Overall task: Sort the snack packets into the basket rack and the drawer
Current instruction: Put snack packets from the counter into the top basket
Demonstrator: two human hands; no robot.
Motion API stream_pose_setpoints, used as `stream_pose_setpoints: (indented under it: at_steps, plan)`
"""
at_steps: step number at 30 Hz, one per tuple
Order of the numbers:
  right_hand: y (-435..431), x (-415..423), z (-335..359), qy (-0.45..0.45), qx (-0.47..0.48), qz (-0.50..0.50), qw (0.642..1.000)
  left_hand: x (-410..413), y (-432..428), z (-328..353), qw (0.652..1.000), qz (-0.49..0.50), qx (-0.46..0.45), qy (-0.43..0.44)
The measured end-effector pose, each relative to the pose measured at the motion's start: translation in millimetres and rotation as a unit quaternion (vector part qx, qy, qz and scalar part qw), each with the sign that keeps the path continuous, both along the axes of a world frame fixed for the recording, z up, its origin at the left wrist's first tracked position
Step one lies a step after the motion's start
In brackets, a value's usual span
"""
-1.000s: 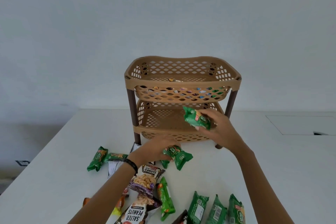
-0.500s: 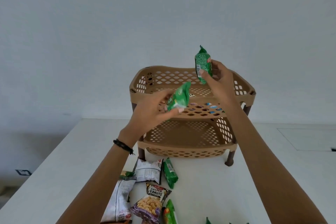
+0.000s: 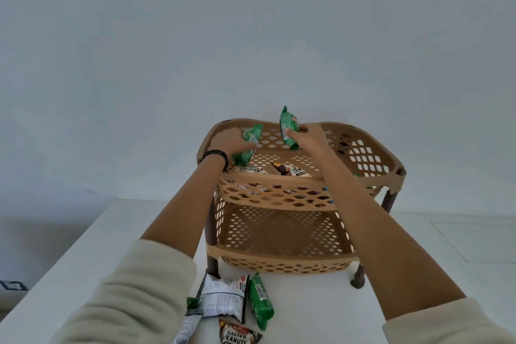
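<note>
Hands apart, both raised over the top tier. My left hand [image 3: 226,141] grips a first green packet [image 3: 248,145] just inside the tier's left rim. My right hand [image 3: 308,135] grips a second green packet [image 3: 288,128], held upright near the back rim. The white counter [image 3: 307,310] carries the tan two-tier basket rack [image 3: 279,180]. Peanut packets [image 3: 290,170] lie in the top tier beneath my hands. On the counter in front of the rack: a white packet [image 3: 223,297], a loose green packet [image 3: 261,300] just beside it, and a salted peanuts packet [image 3: 238,336] at the bottom edge.
</note>
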State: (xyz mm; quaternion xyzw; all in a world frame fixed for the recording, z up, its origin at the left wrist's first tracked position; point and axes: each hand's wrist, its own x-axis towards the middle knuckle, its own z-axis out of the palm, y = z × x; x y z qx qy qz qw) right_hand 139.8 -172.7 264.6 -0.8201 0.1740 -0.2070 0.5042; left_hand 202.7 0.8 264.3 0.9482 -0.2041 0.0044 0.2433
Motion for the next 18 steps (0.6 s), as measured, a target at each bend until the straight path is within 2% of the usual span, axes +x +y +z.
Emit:
stream_pose_setpoints:
  at_steps: [3,5,9,11,14,16,18]
  plan:
    - [5.8,35.3,20.2,0.042,-0.039,0.014,0.998,31.7,-2.3,-0.5,0.997,0.044,0.036,0.053]
    - [9.1,42.2,19.6,0.066,-0.067,0.023,0.995,32.3,-4.2,-7.6,0.996,0.061,0.047,0.048]
    - [16.5,48.9,2.8,0.147,-0.076,0.047,0.985,25.3,-11.7,-20.1,0.994,0.082,0.019,0.069]
    - [21.0,51.9,-6.3,0.189,-0.166,0.056,0.966,24.2,-14.3,-23.4,0.992,0.088,0.003,0.093]
    - [26.6,58.6,-17.2,0.214,-0.333,0.050,0.917,30.5,-13.5,-22.4,0.989,0.100,-0.001,0.105]
    - [26.3,59.7,-18.8,0.231,-0.374,0.047,0.897,35.7,-13.3,-23.2,0.990,0.090,0.034,0.102]
    - [22.7,60.6,-20.4,0.246,-0.373,0.054,0.893,35.2,-14.1,-24.7,0.991,0.070,0.073,0.093]
